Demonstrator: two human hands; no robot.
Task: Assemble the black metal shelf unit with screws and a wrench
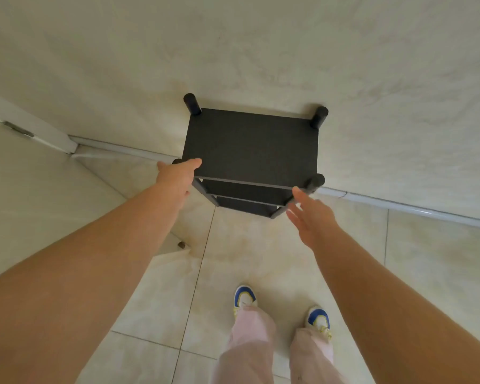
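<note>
We are standing over the black shelf unit [251, 145], which is sitting upright on the tiled floor [261, 259] with its back against the wall [261, 51], looking fully built: 3 boards are stacked between 4 round posts. Our left hand [175, 177] is resting at the near-left corner of the top board, fingers extended along the edge and touching it, with the corner post [177, 161] just beyond the knuckles. We cannot tell whether the thumb is curling underneath, so this is reading as a light touch rather than a firm hold.

Our right hand [312, 217] is hanging open just short of the near-right corner post [315, 182], fingers spread and relaxed, fingertips close to the post and the edge of the board but gripping nothing. We judge the 2 hands are bracketing the near corners so the unit can be steadied or nudged square to the wall.

Neither screws nor a wrench are showing anywhere near our hands. A small dark object [181, 244] is lying on the floor below our left forearm; we cannot tell what it is. Our 2 shoes [244, 299] are planted well back from the unit.
</note>
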